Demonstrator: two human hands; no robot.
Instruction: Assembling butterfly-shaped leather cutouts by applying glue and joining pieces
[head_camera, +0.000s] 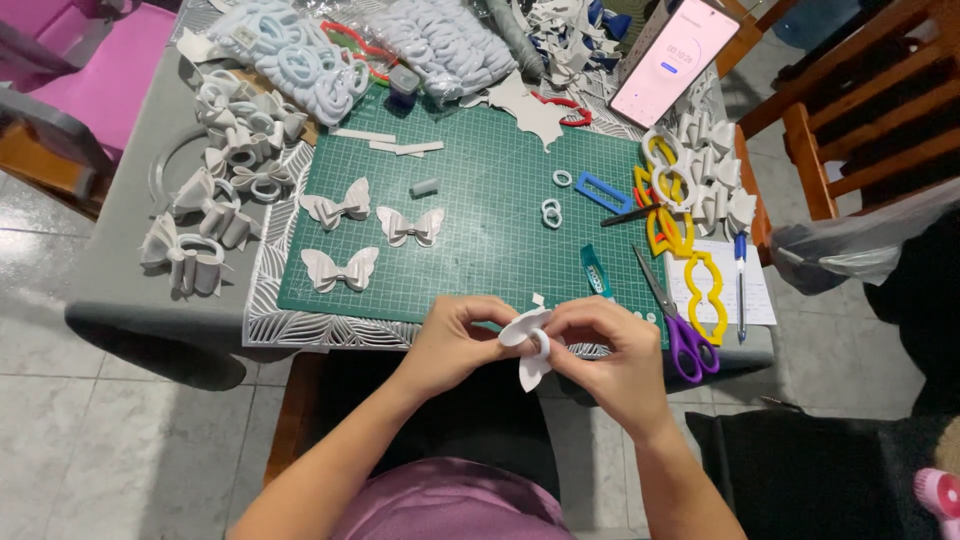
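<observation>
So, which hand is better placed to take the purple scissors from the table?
The right hand, probably. The purple scissors lie just beside it on the green mat's right edge, while the left hand is farther away. Both hands hold the white bow piece, so one must let go.

cutting mat (480, 190): green, white grid | bows (340, 205): white | scissors (690, 345): purple handles | templates (705, 290): yellow | surface (130, 260): grey

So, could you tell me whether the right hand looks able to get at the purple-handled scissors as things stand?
Probably yes: the purple-handled scissors lie on the table just beside the right hand, with nothing between them. That hand would first have to let go of the white bow piece it holds with the left hand.
</observation>
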